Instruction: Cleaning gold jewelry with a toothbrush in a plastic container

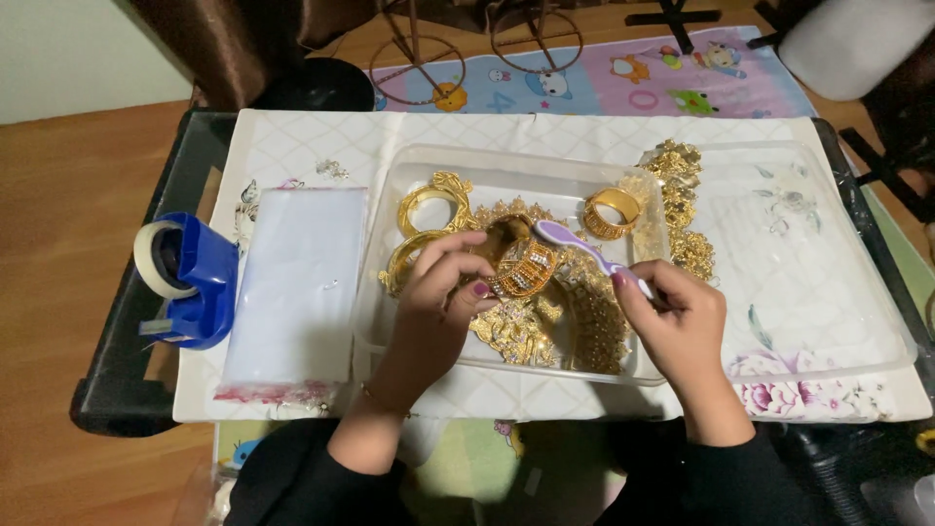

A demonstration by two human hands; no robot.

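Holding a gold bangle (523, 270) in the left hand (440, 297), the right hand (674, 310) grips a lilac toothbrush (584, 249) with its head touching the bangle.

Both hands are closed on their things, over a clear plastic tray (409, 168) that holds more gold pieces: two bangles (426, 209) at the left, one ring-shaped bangle (613, 213) behind, flat ornaments under the hands. As I judge, the brushing is in the middle: one piece is in work and many wait, but brushed pieces cannot be told from unbrushed ones. A second heap of gold (682, 209) lies beside the tray on its lid (828, 282). Left of the tray are clear bags (297, 282) and a blue tape dispenser (190, 282). Brush bristles and the lower part of the bangle are hidden by fingers.
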